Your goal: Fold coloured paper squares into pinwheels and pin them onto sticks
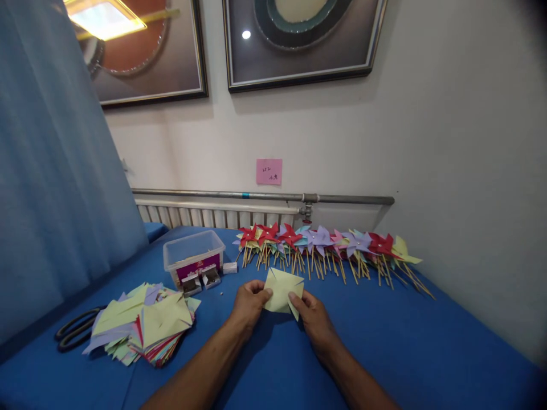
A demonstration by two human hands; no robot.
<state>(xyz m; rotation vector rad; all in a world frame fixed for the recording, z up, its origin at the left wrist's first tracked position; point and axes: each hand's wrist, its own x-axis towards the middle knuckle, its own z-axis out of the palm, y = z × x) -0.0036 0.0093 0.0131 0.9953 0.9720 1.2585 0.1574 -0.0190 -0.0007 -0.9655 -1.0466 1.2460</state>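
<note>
Both hands hold one pale yellow paper square just above the blue table, near its middle. My left hand pinches the sheet's left edge. My right hand pinches its lower right corner. The paper has cut slits and one flap bent up. Behind the hands lies a long row of finished paper pinwheels on wooden sticks, in red, purple, pink, light blue and yellow.
A pile of cut coloured paper squares lies at the left, with black scissors beside it. A clear plastic box and small open boxes stand behind the pile. A blue curtain hangs at left; a radiator and wall bound the far edge.
</note>
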